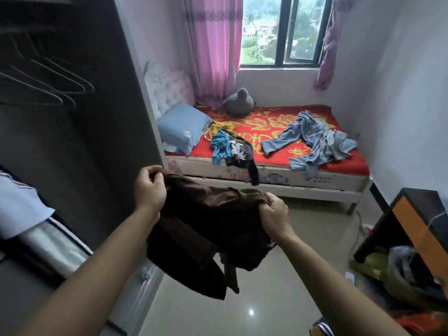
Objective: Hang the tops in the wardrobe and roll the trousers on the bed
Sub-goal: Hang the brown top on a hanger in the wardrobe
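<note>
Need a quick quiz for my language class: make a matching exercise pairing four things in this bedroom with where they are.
Things:
1 brown garment
2 wire hangers
3 grey plush toy
4 jeans

Places:
A beside the pink curtain
B right half of the bed
C gripped by left hand and right hand
D inside the wardrobe

Pairs: 1-C, 2-D, 3-A, 4-B

Head-worn, forward-down, toward bed (266, 122)
</note>
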Tool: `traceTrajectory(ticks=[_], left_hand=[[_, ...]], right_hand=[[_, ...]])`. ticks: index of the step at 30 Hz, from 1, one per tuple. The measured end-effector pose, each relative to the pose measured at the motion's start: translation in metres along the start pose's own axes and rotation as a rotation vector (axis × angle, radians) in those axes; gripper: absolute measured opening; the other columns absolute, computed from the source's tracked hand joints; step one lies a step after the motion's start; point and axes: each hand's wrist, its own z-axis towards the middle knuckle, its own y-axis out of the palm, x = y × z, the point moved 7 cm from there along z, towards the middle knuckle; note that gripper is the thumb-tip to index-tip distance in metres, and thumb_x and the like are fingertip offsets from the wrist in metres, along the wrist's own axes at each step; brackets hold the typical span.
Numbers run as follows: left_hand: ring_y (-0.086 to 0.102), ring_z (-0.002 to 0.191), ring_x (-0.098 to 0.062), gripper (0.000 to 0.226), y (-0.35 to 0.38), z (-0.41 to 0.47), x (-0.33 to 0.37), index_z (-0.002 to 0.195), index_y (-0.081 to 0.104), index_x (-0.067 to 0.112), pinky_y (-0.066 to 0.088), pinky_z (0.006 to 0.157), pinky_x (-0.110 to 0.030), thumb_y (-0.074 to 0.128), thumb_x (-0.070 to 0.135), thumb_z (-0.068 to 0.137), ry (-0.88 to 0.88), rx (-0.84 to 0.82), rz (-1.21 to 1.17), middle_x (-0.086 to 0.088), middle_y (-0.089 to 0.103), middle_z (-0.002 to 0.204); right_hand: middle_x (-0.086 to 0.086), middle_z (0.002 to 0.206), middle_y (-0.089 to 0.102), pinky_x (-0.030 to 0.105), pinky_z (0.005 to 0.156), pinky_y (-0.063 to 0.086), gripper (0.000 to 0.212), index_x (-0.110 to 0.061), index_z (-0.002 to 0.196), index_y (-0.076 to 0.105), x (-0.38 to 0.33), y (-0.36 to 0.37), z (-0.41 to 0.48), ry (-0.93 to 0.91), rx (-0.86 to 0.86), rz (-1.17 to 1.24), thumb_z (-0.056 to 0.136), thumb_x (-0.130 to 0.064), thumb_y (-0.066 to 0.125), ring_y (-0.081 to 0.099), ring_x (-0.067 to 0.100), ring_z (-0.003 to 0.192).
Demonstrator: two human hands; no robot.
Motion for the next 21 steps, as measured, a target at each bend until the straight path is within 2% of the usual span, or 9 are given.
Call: traceTrajectory(ticks=[2, 4, 7, 10, 12, 14, 17, 19, 21], left_hand=[[0.063, 0.098, -0.024, 0.026, -0.015, 0.018, -0.044, 0.111, 0.056, 0.027, 0.054, 0.093, -0.05, 0.057, 0.011, 0.09, -0.138, -0.141, 0.156, -0.011, 0.062, 0.119], [0.059, 0.109, -0.024, 0.057, -0.018, 0.021, -0.077, 0.133, 0.046, 0.031, 0.051, 0.098, -0.046, 0.065, 0.014, 0.082, -0.226, -0.413, 0.295, -0.011, 0.053, 0.133], [0.03, 0.138, -0.021, 0.089, -0.017, 0.014, -0.09, 0.142, 0.032, 0.054, 0.032, 0.115, -0.042, 0.08, 0.045, 0.068, -0.121, -0.728, 0.491, 0.001, 0.018, 0.153], [0.023, 0.136, -0.01, 0.07, -0.01, 0.012, -0.078, 0.127, 0.042, 0.068, 0.03, 0.114, -0.04, 0.074, 0.073, 0.065, -0.002, -0.835, 0.396, 0.018, 0.017, 0.145], [0.049, 0.126, -0.008, 0.039, -0.011, 0.024, -0.064, 0.115, 0.065, 0.05, 0.045, 0.103, -0.029, 0.066, 0.065, 0.079, 0.092, -0.741, 0.186, 0.014, 0.051, 0.138], [0.066, 0.096, -0.01, 0.027, -0.02, 0.045, -0.059, 0.105, 0.072, 0.031, 0.054, 0.077, -0.022, 0.059, 0.051, 0.091, 0.057, -0.586, -0.03, 0.007, 0.073, 0.102], [0.061, 0.081, -0.015, 0.021, -0.044, 0.089, -0.07, 0.093, 0.07, 0.027, 0.051, 0.068, -0.029, 0.051, 0.03, 0.101, -0.039, -0.258, -0.128, 0.003, 0.07, 0.084], [0.057, 0.081, -0.014, 0.026, -0.059, 0.115, -0.073, 0.086, 0.066, 0.024, 0.047, 0.071, -0.029, 0.046, 0.019, 0.102, -0.065, -0.093, -0.186, 0.003, 0.065, 0.08], [0.058, 0.082, -0.017, 0.027, -0.074, 0.139, -0.074, 0.083, 0.06, 0.021, 0.051, 0.068, -0.026, 0.043, 0.016, 0.103, -0.143, 0.04, -0.32, -0.001, 0.063, 0.08]], right_hand=[[-0.008, 0.078, 0.07, 0.032, 0.07, 0.049, 0.019, -0.023, 0.078, 0.069, -0.038, 0.024, 0.019, -0.076, -0.083, -0.012, 0.084, -0.019, 0.051, 0.064, 0.012, 0.079], [0.004, 0.081, 0.073, 0.039, 0.073, 0.051, 0.021, -0.013, 0.083, 0.073, -0.066, 0.054, 0.032, -0.092, -0.192, 0.031, 0.09, -0.018, 0.054, 0.067, 0.024, 0.082], [-0.003, 0.066, 0.065, 0.028, 0.057, 0.043, 0.024, -0.008, 0.082, 0.074, -0.1, 0.102, 0.039, -0.111, -0.372, 0.068, 0.094, -0.021, 0.059, 0.059, 0.012, 0.063], [-0.016, 0.057, 0.061, 0.013, 0.049, 0.039, 0.019, -0.014, 0.082, 0.075, -0.123, 0.146, 0.041, -0.196, -0.514, -0.015, 0.093, -0.018, 0.06, 0.052, -0.004, 0.052], [-0.011, 0.063, 0.063, 0.017, 0.052, 0.042, 0.013, -0.012, 0.086, 0.075, -0.131, 0.165, 0.049, -0.225, -0.533, -0.045, 0.089, -0.019, 0.064, 0.055, 0.002, 0.058], [-0.01, 0.066, 0.067, 0.016, 0.053, 0.045, 0.011, -0.016, 0.09, 0.075, -0.128, 0.175, 0.062, -0.183, -0.573, -0.023, 0.081, -0.023, 0.077, 0.061, 0.005, 0.06], [-0.006, 0.083, 0.074, 0.02, 0.066, 0.054, 0.033, -0.022, 0.095, 0.076, -0.103, 0.193, 0.082, -0.177, -0.741, -0.297, 0.066, -0.026, 0.09, 0.069, 0.007, 0.076], [-0.007, 0.085, 0.074, 0.023, 0.073, 0.054, 0.02, -0.02, 0.091, 0.078, -0.08, 0.209, 0.099, -0.279, -0.796, -0.675, 0.071, -0.018, 0.083, 0.066, 0.007, 0.078], [-0.005, 0.092, 0.075, 0.026, 0.078, 0.055, 0.014, -0.022, 0.091, 0.079, -0.06, 0.222, 0.12, -0.289, -0.807, -0.804, 0.082, -0.016, 0.069, 0.068, 0.009, 0.085]])
